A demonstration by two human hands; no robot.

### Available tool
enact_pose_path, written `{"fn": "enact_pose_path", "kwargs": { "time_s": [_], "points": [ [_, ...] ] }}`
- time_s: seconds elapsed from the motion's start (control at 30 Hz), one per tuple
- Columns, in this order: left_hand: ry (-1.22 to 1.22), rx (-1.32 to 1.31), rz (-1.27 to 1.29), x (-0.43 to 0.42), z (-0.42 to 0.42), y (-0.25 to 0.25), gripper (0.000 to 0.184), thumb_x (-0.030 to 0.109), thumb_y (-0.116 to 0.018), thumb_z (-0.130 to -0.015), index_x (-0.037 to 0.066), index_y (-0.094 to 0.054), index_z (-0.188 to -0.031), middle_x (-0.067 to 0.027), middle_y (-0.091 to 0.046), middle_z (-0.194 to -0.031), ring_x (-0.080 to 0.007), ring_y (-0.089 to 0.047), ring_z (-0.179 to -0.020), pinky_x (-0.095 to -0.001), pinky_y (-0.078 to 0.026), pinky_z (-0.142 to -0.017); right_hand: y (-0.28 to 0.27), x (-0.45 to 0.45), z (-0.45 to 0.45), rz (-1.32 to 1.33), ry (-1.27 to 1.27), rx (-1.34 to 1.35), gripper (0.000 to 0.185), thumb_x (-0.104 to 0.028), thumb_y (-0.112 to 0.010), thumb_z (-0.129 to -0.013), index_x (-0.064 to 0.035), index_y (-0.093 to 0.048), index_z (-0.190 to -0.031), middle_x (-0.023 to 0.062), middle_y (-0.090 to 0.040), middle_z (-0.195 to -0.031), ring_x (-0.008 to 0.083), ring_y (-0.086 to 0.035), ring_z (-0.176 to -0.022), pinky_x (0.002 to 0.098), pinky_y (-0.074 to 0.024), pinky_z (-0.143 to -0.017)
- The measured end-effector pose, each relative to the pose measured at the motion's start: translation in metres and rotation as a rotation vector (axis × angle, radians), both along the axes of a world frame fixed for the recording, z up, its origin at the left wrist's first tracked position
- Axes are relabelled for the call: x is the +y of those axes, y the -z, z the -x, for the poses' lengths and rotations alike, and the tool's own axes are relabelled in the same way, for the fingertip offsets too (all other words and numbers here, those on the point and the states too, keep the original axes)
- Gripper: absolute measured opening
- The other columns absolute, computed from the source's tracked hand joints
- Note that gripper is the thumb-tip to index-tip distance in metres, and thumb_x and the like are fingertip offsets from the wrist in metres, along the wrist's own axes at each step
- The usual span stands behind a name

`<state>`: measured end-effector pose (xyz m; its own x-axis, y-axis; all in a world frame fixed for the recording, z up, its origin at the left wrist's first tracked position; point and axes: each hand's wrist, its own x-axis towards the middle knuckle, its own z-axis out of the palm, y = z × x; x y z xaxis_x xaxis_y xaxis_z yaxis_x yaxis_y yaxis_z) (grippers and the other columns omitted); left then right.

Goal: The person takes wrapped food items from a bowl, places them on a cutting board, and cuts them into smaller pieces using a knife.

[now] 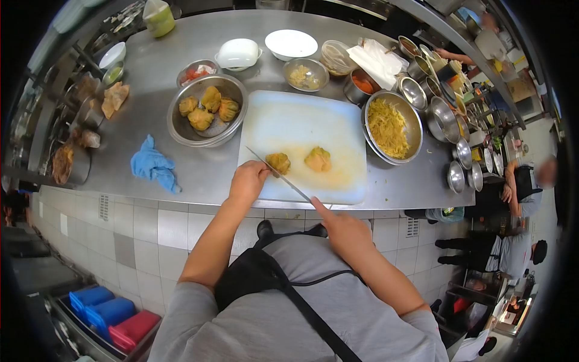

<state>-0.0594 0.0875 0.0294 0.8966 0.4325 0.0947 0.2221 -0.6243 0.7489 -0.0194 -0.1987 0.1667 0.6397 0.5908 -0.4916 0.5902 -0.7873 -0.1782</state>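
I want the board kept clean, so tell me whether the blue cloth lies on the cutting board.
No, the blue cloth lies on the steel counter, left of the cutting board.

This is a professional kitchen, shown by the steel counter (206,172), metal bowls (442,119) and tiled floor (173,228).

From head height I looked forward and steeply down, near above the board (301,117), my wide round view spanning counter (208,27) and floor (175,235).
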Motion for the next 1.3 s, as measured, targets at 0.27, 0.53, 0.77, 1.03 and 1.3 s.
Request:
{"fn": "enact_pose_path", "kwargs": {
  "time_s": [0.27, 0.53, 0.77, 1.03, 1.3],
  "points": [
    [-0.083, -0.119, 0.051, 0.003, 0.007, 0.012, 0.012, 0.009, -0.079, -0.09, -0.001, -0.073, -0.093, -0.0183, -0.072, -0.088, -0.0322, -0.071, -0.077, -0.0426, -0.057, -0.072, 0.067, 0.017, -0.014, -0.151, -0.07, -0.035, 0.071, -0.027, -0.058, -0.109, -0.0423, -0.024, -0.17, 0.0212, -0.073, -0.098, 0.04, -0.074, -0.088, 0.0534, -0.0598, -0.082],
    [-0.237, -0.067, 0.084, 0.008, 0.017, 0.007, 0.013, 0.002, -0.069, -0.092, 0.003, -0.069, -0.105, -0.0191, -0.07, -0.094, -0.0346, -0.07, -0.083, -0.0436, -0.057, -0.074, 0.058, -0.022, 0.006, -0.459, 0.063, -0.048, 0.063, -0.024, -0.063, -0.106, -0.0386, -0.042, -0.164, 0.0175, -0.074, -0.101, 0.0394, -0.073, -0.09, 0.0507, -0.0592, -0.08],
    [0.031, -0.242, 0.069, -0.023, -0.004, -0.005, 0.021, 0.003, -0.071, -0.094, 0.007, -0.074, -0.114, -0.016, -0.066, -0.102, -0.0348, -0.07, -0.092, -0.0438, -0.057, -0.079, 0.066, -0.052, 0.011, -0.572, 0.243, -0.124, 0.062, -0.021, -0.068, -0.103, -0.0348, -0.05, -0.161, 0.0139, -0.077, -0.107, 0.0381, -0.074, -0.093, 0.0479, -0.0591, -0.08],
    [0.129, 0.059, -0.06, -0.007, -0.025, -0.024, 0.04, 0.008, -0.077, -0.092, 0.013, -0.075, -0.132, -0.0148, -0.067, -0.104, -0.0368, -0.067, -0.093, -0.0444, -0.056, -0.087, 0.069, -0.065, 0.014, -0.607, 0.281, -0.143, 0.06, -0.019, -0.07, -0.102, -0.033, -0.054, -0.158, 0.0159, -0.076, -0.1, 0.0386, -0.073, -0.088, 0.0476, -0.0589, -0.078],
    [0.264, 0.076, -0.156, 0.038, -0.042, -0.032, 0.038, 0.013, -0.072, -0.095, 0.012, -0.072, -0.133, -0.0171, -0.071, -0.103, -0.0394, -0.069, -0.101, -0.048, -0.056, -0.091, 0.068, -0.067, 0.011, -0.584, 0.267, -0.131, 0.063, -0.019, -0.071, -0.101, -0.0334, -0.053, -0.159, 0.0158, -0.076, -0.096, 0.0391, -0.073, -0.086, 0.0484, -0.0588, -0.077]
  ]
}}
